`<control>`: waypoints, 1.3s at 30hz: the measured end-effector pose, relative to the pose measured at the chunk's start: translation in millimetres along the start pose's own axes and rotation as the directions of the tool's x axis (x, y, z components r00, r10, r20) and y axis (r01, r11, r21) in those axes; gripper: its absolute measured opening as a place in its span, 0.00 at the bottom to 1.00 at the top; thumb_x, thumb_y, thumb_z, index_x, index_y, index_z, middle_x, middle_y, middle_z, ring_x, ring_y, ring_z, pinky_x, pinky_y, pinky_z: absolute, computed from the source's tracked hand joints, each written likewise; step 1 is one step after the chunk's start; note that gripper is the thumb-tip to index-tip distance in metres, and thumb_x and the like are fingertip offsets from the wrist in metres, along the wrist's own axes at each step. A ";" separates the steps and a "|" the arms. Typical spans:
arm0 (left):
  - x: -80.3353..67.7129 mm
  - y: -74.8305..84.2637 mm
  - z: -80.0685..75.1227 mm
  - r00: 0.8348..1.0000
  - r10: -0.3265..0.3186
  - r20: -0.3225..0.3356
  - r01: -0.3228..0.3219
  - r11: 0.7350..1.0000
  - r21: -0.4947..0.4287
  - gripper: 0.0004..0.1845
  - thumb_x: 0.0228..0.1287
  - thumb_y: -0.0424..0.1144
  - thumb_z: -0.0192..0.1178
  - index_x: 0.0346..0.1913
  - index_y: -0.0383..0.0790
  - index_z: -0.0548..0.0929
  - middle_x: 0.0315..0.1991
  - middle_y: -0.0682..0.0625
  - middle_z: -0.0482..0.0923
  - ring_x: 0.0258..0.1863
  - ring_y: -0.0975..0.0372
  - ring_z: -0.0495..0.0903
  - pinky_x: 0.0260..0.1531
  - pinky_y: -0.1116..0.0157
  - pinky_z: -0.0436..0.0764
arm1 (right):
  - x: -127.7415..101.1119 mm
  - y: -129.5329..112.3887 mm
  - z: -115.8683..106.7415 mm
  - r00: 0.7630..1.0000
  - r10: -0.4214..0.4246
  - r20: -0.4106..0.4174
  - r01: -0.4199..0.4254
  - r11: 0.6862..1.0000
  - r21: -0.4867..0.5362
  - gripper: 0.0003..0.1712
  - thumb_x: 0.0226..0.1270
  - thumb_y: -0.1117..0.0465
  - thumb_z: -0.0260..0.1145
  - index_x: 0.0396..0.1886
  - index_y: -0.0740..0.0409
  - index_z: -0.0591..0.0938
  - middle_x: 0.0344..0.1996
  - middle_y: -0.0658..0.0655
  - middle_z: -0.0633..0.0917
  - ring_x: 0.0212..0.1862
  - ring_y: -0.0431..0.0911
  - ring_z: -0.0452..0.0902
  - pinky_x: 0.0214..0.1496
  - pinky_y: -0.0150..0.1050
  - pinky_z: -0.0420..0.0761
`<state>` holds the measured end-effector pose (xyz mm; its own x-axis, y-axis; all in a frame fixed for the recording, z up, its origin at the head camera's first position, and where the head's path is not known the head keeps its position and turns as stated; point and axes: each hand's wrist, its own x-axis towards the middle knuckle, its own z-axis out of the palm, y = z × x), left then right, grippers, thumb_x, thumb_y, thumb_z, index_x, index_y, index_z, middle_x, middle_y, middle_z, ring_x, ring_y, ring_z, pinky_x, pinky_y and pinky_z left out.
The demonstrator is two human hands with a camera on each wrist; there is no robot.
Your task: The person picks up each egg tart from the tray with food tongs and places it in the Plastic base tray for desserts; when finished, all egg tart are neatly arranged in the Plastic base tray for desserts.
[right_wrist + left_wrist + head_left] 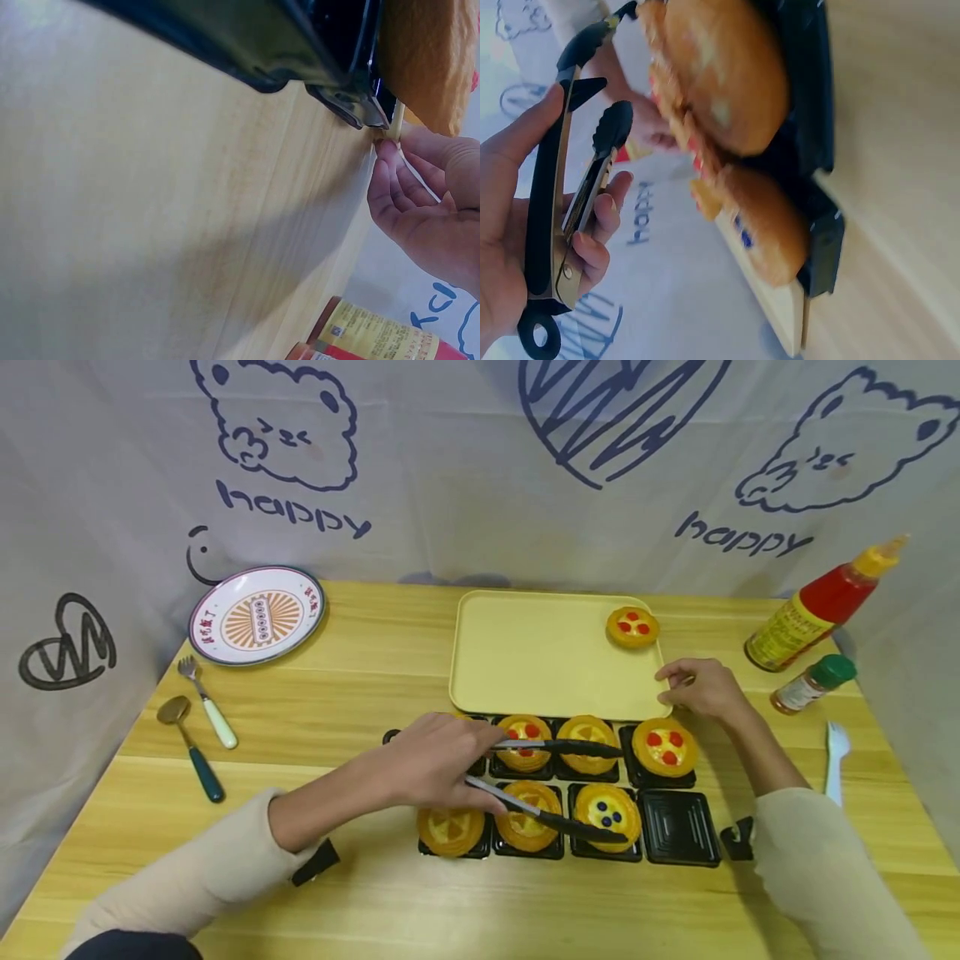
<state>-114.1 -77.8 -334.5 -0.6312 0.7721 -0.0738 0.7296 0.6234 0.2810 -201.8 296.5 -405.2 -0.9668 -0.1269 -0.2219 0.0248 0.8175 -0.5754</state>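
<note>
My left hand (pixel 438 760) grips black-tipped metal tongs (pixel 549 202), their arms spread apart. In the head view, the lower tong tip overlaps an egg tart with blue berries (pixel 606 814). The upper tip lies across a tart with yellow wedges (pixel 587 739). My right hand (pixel 697 685) pinches the right edge of a pale yellow tray (pixel 547 652); the right wrist view shows thumb and fingers meeting at that rim. One red-dotted tart (pixel 632 627) sits in the tray's upper right corner. Another red-dotted tart (pixel 664 748) stands just below my right hand.
Several tarts sit in two rows of black square holders, and one holder (pixel 681 828) at the lower right is bare. A plate (pixel 257 614), fork (pixel 206 700) and spoon (pixel 191 747) lie left. A sauce bottle (pixel 813 610), spice jar (pixel 813 683) and pale blue fork (pixel 836 760) are right.
</note>
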 end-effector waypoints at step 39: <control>172.9 -49.8 -12.8 0.950 -0.312 -0.017 0.311 0.938 0.150 0.28 0.57 0.67 0.56 0.39 0.44 0.74 0.20 0.54 0.61 0.19 0.65 0.60 0.18 0.69 0.61 | 0.7 3.3 0.1 1.000 0.011 -0.015 -0.010 1.000 0.030 0.19 0.59 0.63 0.67 0.49 0.69 0.79 0.36 0.62 0.77 0.34 0.49 0.74 0.27 0.34 0.74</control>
<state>-263.0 23.1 -348.9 -0.8321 0.5363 -0.1413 0.5275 0.8440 0.0971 -202.3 299.0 -407.4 -0.9703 -0.1095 -0.2159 0.0422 0.8016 -0.5963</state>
